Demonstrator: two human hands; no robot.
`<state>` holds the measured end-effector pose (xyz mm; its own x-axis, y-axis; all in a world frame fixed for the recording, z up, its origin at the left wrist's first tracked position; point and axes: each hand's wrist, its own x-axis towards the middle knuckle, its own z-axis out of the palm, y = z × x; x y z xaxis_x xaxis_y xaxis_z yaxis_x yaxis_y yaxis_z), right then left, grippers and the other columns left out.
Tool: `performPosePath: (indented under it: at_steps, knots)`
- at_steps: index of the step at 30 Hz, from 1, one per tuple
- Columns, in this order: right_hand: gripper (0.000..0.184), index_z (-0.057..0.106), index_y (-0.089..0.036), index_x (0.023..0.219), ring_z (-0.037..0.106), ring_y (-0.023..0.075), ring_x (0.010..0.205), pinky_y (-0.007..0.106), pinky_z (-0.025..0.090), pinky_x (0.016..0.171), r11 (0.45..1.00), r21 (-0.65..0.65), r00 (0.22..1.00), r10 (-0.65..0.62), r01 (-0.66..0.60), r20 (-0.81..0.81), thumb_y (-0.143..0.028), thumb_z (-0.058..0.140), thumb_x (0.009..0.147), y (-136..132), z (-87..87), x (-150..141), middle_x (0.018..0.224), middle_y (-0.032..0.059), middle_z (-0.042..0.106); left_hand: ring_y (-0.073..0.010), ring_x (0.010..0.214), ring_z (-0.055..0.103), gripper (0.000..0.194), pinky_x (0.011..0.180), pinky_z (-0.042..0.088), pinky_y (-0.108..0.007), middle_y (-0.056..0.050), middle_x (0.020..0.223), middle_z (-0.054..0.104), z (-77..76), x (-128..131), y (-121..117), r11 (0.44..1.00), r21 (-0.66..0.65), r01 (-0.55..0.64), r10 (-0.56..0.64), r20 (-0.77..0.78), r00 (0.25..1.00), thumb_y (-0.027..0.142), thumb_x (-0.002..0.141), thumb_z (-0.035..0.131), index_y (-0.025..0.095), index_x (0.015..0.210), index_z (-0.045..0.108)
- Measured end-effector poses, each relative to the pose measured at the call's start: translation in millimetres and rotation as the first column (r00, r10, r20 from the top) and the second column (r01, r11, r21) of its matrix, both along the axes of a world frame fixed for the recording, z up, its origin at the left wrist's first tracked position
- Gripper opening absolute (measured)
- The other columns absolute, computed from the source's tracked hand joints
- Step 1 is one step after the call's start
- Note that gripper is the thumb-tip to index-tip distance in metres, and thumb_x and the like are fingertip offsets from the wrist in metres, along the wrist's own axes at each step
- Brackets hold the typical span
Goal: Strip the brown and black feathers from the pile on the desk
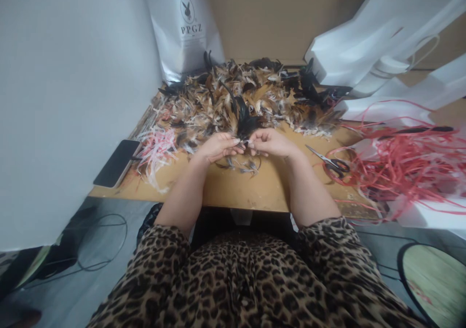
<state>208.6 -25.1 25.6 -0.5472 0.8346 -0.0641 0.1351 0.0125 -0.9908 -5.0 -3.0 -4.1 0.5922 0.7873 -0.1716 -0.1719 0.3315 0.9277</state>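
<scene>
Over the front part of the table, my left hand [223, 146] is closed in a pinch at the base of a bunch of dark feathers [246, 122]. The feathers fan upward, away from me. Close beside it, the fingertips of my right hand [268, 142] are pinched together at something thin and pale near the same base; what it is cannot be made out. Several small loose feathers [243, 166] lie on the wood just below my hands. Beyond them spreads a big heap of brown, black and white feathers [269, 88].
Scissors [329, 162] lie right of my hands, beside a tangle of red and pink strips [411, 165]. At left are a phone [117, 163] and a pile of pink and white strips [157, 151]. A silvery bag [189, 46] stands behind, on the wooden table [255, 192].
</scene>
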Motion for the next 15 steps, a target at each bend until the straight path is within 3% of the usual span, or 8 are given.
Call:
performPosePath:
  at_steps: [8, 15]
  knots:
    - [0.026, 0.06, -0.014, 0.072, 0.037, 0.0035, 0.035, 0.019, 0.023, 0.035, 0.977, -0.016, 0.976, -0.214, 0.214, -0.04, -0.037, 0.072, 0.07, 2, -2.2, -6, 0.049, -0.0033, 0.056, -0.0074, 0.051, 0.062, 0.015, 0.052, 0.048, -0.016, -0.006, 0.062, 0.066, 6.1, 9, -1, 0.976, 0.09, -0.197, 0.205, -0.09, 0.975, 0.02, 0.075, 0.07, 0.007, 0.069, 0.065]
    - [0.032, 0.06, -0.014, 0.07, 0.039, 0.0056, 0.043, 0.021, 0.026, 0.043, 0.915, 0.099, 0.92, -0.386, 0.392, -0.069, -0.043, 0.074, 0.066, 0, -3.5, -14, 0.051, -0.0033, 0.052, -0.0069, 0.048, 0.059, 0.014, 0.053, 0.047, -0.018, -0.004, 0.058, 0.064, 5.9, 14, -2, 0.959, 0.173, -0.224, 0.252, -0.161, 0.954, 0.015, 0.079, 0.062, 0.007, 0.066, 0.064]
